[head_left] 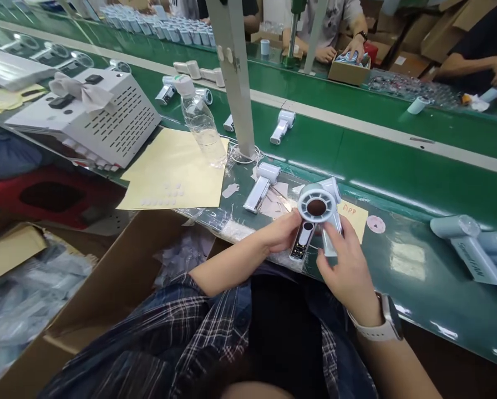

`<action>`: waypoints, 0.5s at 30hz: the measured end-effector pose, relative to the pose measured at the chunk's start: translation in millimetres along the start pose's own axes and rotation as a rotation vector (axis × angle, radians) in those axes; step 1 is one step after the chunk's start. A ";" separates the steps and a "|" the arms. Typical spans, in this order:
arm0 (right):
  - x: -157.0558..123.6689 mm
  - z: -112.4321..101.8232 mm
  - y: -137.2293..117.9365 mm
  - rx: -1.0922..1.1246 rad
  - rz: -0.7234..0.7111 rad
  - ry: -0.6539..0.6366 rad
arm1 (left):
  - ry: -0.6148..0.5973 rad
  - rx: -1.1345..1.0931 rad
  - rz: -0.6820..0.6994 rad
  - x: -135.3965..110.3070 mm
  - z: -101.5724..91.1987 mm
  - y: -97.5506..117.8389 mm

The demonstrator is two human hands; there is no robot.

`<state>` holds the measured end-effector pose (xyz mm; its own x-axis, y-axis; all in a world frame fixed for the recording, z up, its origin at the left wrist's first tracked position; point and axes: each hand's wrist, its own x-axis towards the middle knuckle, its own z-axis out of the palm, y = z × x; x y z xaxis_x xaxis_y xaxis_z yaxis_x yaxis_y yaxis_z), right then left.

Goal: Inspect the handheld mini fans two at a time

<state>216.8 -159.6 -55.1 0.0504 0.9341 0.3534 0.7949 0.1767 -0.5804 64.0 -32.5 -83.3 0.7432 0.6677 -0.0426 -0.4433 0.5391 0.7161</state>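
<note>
At lower L of frame, see plaid shirt (161,327) and, next to it, carton (123,288) w/ clear plastic bags (32,310). R of ctr, gripping lt-blue handheld fan (309,221) by its L side in L hand (282,230), ring up, handle down. At its lower R, have R hand (350,260), thumb-apart from fingers; can't tell if gripping. Wearing watch (392,317) on R wrist. Just behind, see 2nd fan (331,188), partly hidden. On bench (381,282), can read "APP" in red on yellow note (352,213); beside it, pink round sticker (375,224), too small to read. At R edge, can make out "FAN" on stacked fan (473,257), otherwise blurry. L of ctr, find another fan (257,194), then yellow sheet (165,155) under bottle (202,127). Upper ctr, must look past metal post (238,83), blocking part of green belt (356,144). Upper L, note white vented unit (123,105) w/ grey cloth (84,91) on top. Along top, see co-worker's hand (356,49) at small box (348,75), plus rows of blue pcs (161,25) to L.
</note>
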 end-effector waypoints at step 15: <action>16.8 32.1 -1.0 0.304 0.316 -0.339 | 0.318 0.293 0.374 -9.2 -5.3 25.9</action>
<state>197.5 -134.2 -72.1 0.0208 0.9948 -0.0995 0.5599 -0.0941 -0.8232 43.0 -21.9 -68.0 0.3551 0.9317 0.0761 -0.4563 0.1018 0.8840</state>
